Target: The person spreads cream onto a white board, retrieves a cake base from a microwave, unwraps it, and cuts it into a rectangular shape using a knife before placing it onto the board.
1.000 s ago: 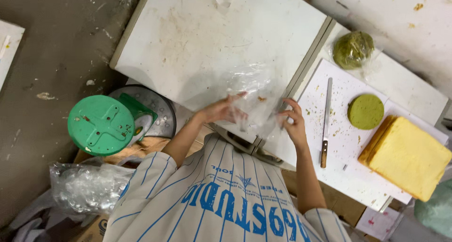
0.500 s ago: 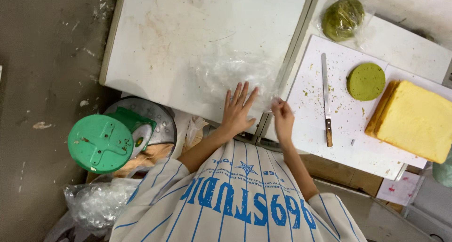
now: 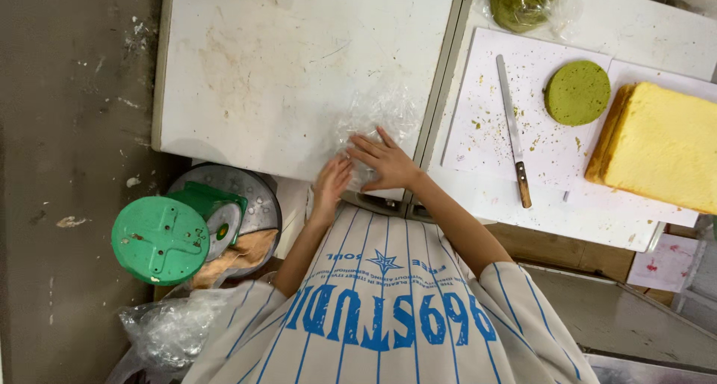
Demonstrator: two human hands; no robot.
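Pressing crinkled clear plastic film sheet [image 3: 377,119] flat on scuffed white tabletop [image 3: 284,63]: left hand [image 3: 330,186] at near edge, right hand [image 3: 385,160] splayed open, gripping nothing. Film not yet smooth; round green cake disc [image 3: 576,93] unwrapped.

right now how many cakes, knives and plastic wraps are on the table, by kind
green round cake: 1
yellow sponge slab: 1
knife: 1
clear plastic wrap under the left hand and right hand: 1
bagged green lump: 1
total: 5
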